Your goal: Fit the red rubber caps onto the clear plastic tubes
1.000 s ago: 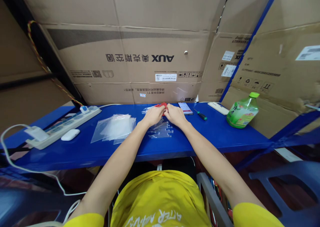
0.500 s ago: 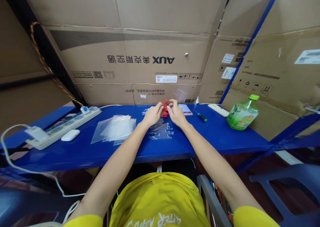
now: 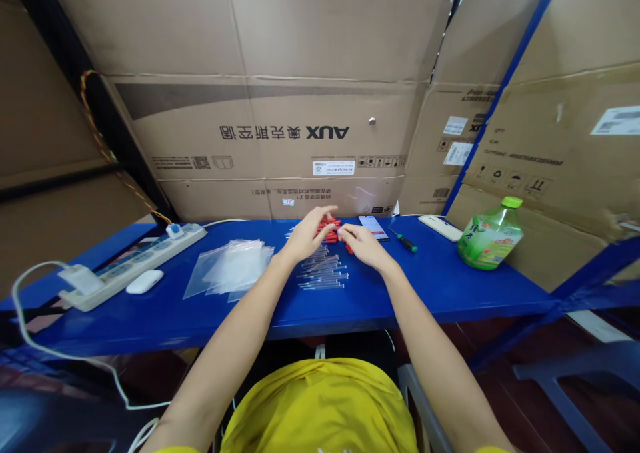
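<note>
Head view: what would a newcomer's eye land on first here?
Probably the two hands meeting at the middle of the blue shelf: the left hand and the right hand lie over a small heap of red pieces, with a row of clear tubes just nearer the person. Next, the green bottle at the right and the big AUX carton behind.

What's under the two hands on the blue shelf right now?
Small red pieces show between the left hand and right hand, with clear tubes just nearer. Whatever lies beneath the palms is covered.
</note>
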`<state>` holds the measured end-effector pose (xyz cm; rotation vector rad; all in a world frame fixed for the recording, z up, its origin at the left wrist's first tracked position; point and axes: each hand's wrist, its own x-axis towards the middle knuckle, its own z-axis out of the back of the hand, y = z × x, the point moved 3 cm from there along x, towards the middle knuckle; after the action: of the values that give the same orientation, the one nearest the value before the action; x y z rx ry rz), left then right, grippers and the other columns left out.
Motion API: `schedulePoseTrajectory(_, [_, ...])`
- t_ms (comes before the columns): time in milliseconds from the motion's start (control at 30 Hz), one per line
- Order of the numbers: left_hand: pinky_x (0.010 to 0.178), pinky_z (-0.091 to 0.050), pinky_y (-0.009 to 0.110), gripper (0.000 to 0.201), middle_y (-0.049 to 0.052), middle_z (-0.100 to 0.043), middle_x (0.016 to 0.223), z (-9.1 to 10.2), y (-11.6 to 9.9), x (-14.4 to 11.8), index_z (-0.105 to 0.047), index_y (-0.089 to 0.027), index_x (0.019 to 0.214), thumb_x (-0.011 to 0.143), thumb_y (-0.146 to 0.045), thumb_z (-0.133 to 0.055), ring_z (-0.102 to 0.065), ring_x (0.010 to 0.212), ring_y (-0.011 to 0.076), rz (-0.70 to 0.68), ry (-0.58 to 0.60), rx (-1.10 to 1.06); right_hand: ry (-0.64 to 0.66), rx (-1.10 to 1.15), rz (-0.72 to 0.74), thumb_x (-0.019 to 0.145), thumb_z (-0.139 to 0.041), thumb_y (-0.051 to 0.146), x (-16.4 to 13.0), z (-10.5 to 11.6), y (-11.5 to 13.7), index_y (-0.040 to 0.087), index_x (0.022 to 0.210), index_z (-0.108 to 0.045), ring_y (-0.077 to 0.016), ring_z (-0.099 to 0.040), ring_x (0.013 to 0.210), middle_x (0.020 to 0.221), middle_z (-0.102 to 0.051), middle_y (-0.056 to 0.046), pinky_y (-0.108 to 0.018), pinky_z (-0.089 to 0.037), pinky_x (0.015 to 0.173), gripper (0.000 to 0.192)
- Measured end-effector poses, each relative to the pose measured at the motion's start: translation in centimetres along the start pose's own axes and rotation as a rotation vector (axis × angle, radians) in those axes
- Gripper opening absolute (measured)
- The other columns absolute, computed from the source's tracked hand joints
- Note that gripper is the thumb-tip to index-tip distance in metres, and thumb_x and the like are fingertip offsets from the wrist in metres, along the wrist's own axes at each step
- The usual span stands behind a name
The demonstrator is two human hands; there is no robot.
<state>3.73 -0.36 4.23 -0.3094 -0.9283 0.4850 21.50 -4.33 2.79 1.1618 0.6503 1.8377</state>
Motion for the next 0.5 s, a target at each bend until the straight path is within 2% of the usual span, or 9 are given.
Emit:
schedulePoseTrajectory(100, [0.094, -0.049, 0.035, 0.035, 0.01, -0.072, 0.113, -0.3, -0.5, -0.1, -0.066, -0.02, 0.115, 0.11, -0.042, -0.04, -0.066, 0.105, 0.0229, -0.054, 0.167, 0.239, -0.059, 0.14, -0.137, 0.089, -0.064, 0.07, -1.0, 1.7, -0.3, 0.021, 0.073, -0.061, -0.0117, -0.04, 0.052, 0.057, -0.046, 0.004, -0.027, -0.031, 0.052, 0.052])
schedulePoseTrajectory(233, [0.077, -0.046, 0.031, 0.039, 0.009, -0.072, 0.095, -1.7, -1.5, -0.1, -0.064, -0.019, 0.101, 0.111, -0.042, -0.034, -0.066, 0.086, 0.0211, -0.057, 0.205, 0.313, -0.149, 0.377, -0.26, 0.082, -0.067, 0.081, -1.7, 2.1, -0.2, 0.024, 0.061, -0.044, -0.0091, -0.03, 0.045, 0.052, -0.036, 0.006, -0.026, -0.025, 0.045, 0.065])
schedulePoseTrajectory(333, [0.073, -0.042, 0.03, 0.041, 0.007, -0.07, 0.087, -2.7, -2.6, -0.2, -0.064, -0.019, 0.093, 0.111, -0.042, -0.035, -0.064, 0.078, 0.0201, -0.098, 0.23, 0.281, -0.251, 0.313, -0.224, 0.084, -0.058, 0.085, -1.6, 1.3, 0.0, 0.025, 0.059, -0.035, -0.01, -0.03, 0.048, 0.052, -0.034, 0.005, -0.027, -0.025, 0.045, 0.069])
schedulePoseTrajectory(433, [0.072, -0.041, 0.029, 0.041, 0.006, -0.069, 0.083, -3.2, -3.0, -0.2, -0.064, -0.019, 0.088, 0.11, -0.042, -0.037, -0.062, 0.074, 0.0191, -0.111, 0.263, 0.235, -0.321, 0.183, -0.208, 0.088, -0.049, 0.084, -1.4, 0.2, -0.4, 0.025, 0.059, -0.038, -0.0132, -0.036, 0.052, 0.051, -0.039, 0.003, -0.028, -0.029, 0.046, 0.067])
schedulePoseTrajectory(500, [0.071, -0.039, 0.029, 0.043, 0.006, -0.068, 0.079, -3.3, -3.0, -0.2, -0.064, -0.019, 0.085, 0.109, -0.043, -0.038, -0.06, 0.071, 0.0185, -0.095, 0.277, 0.214, -0.334, 0.198, -0.242, 0.091, -0.044, 0.083, -1.3, -0.3, -0.8, 0.026, 0.062, -0.038, -0.0144, -0.036, 0.05, 0.049, -0.036, 0.003, -0.029, -0.028, 0.044, 0.063])
